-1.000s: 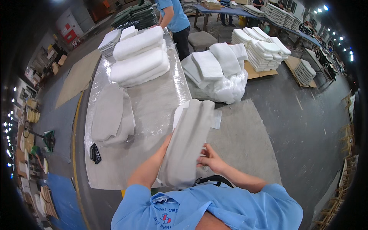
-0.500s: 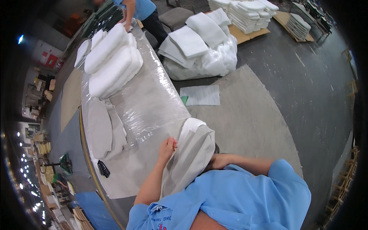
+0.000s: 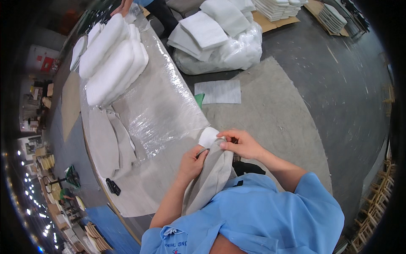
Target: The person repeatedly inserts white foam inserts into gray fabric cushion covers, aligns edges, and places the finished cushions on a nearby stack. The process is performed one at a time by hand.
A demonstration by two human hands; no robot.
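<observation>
A grey fabric cushion cover (image 3: 210,180) lies at the table's near right corner, against my body. White padding (image 3: 207,137) shows at its far end. On the left side of that opening, my left hand (image 3: 192,164) pinches the cover's edge between thumb and fingers. Across from it, my right hand (image 3: 244,144) is closed on the same cover's far right edge, thumb underneath and fingertips touching the padding. How far the padding reaches inside is hidden by the fabric.
Plastic film covers the table (image 3: 165,106). On it lie stacked white pads (image 3: 114,63), grey fabric pieces (image 3: 105,144) and a small black object (image 3: 113,186). Beyond stands a plastic-wrapped bundle of pads (image 3: 228,55). Another person's hand (image 3: 122,7) is at the table's far end.
My right hand has come up from beside my body to the cover's far end. My left hand has moved right and now grips the cover's edge. The view has shifted slightly.
</observation>
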